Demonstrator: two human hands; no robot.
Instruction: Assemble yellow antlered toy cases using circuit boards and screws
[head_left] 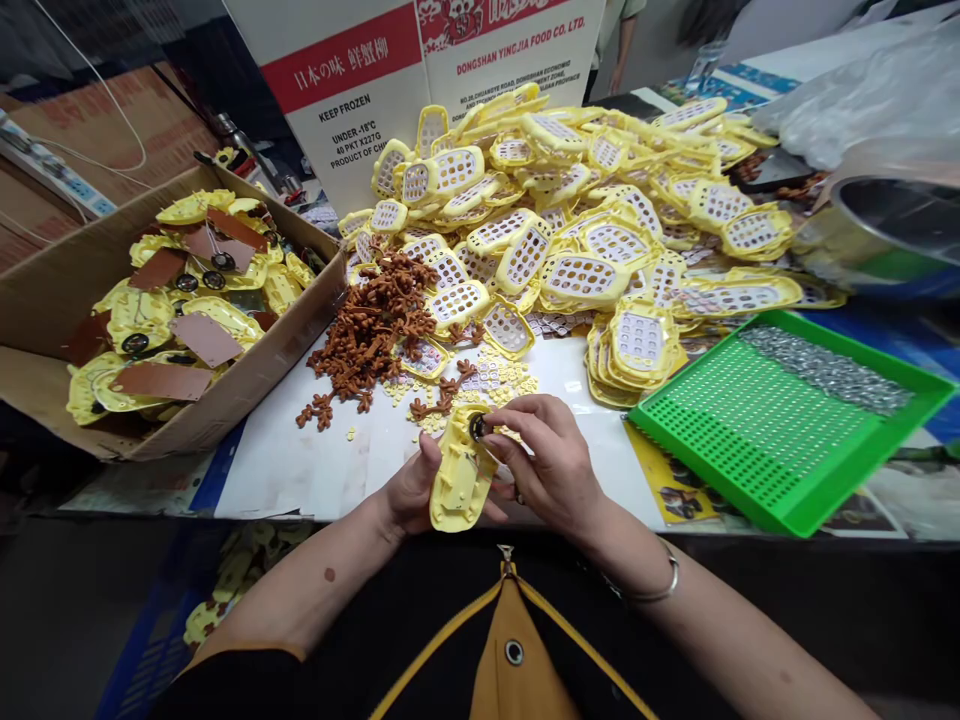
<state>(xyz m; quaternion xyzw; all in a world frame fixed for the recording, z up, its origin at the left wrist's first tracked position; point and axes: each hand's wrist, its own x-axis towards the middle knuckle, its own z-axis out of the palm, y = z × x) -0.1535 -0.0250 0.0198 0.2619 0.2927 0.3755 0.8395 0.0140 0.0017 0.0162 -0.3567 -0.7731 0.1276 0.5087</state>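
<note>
Yellow shell [456, 485] between left hand [412, 488] and right hand [551, 465], at the near edge of the counter [289, 455].
Left hand wraps the shell from nine o'clock; right hand, at two o'clock, pinches a black round part [476, 428] at the shell's one o'clock end.

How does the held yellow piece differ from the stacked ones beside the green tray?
The held piece is in the left hand; the stacked pieces lie layered. The held piece shows a black round part; the top stacked piece shows a pale grid. All are yellow.
</note>
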